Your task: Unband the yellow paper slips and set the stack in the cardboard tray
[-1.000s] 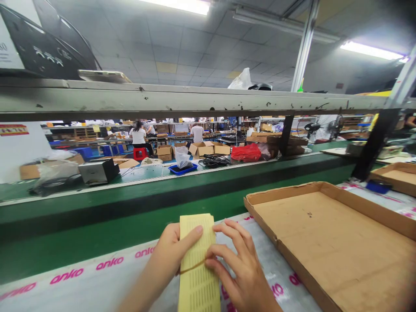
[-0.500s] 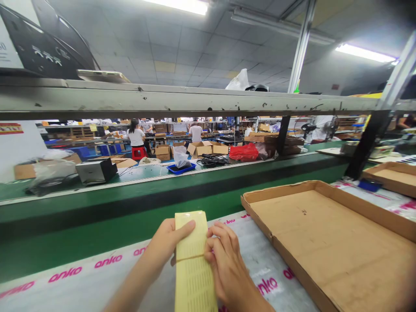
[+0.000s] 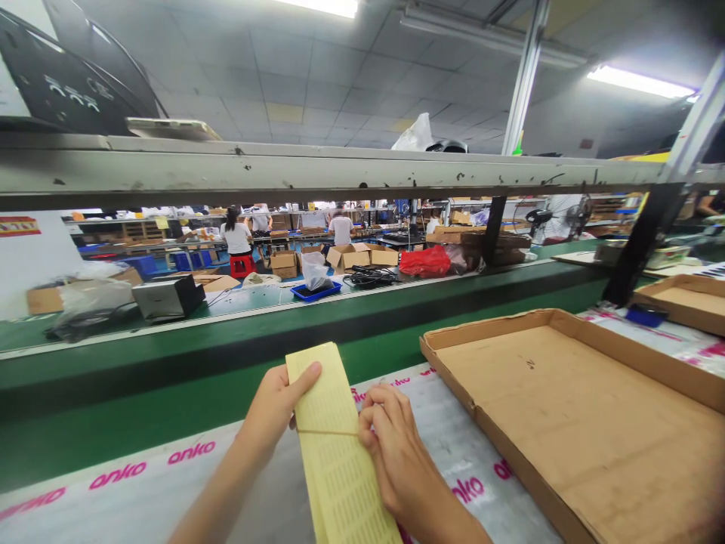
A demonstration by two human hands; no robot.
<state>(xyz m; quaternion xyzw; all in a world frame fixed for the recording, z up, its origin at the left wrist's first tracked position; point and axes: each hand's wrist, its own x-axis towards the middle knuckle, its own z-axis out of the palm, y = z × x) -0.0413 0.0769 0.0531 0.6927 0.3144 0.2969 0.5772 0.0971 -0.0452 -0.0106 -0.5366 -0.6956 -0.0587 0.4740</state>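
My left hand (image 3: 274, 410) grips a long stack of yellow label sheets (image 3: 334, 453) from its left edge, thumb lying on top. A thin rubber band (image 3: 325, 433) runs across the stack. My right hand (image 3: 390, 446) rests against the stack's right edge at the band, fingers curled and pinching there. The stack is held tilted above clear plastic sheeting (image 3: 141, 483) printed with pink "anko" lettering.
A shallow cardboard tray (image 3: 572, 408) lies to the right, a second one (image 3: 688, 298) beyond it. A green conveyor rail (image 3: 226, 355) runs across ahead, under a grey shelf (image 3: 340, 170). Behind are a blue bin (image 3: 316, 291), a red bag (image 3: 424, 262), boxes and distant people.
The yellow stack has lifted and tilted leftward in both hands. My right fingers, spread a second ago, have curled in at the rubber band.
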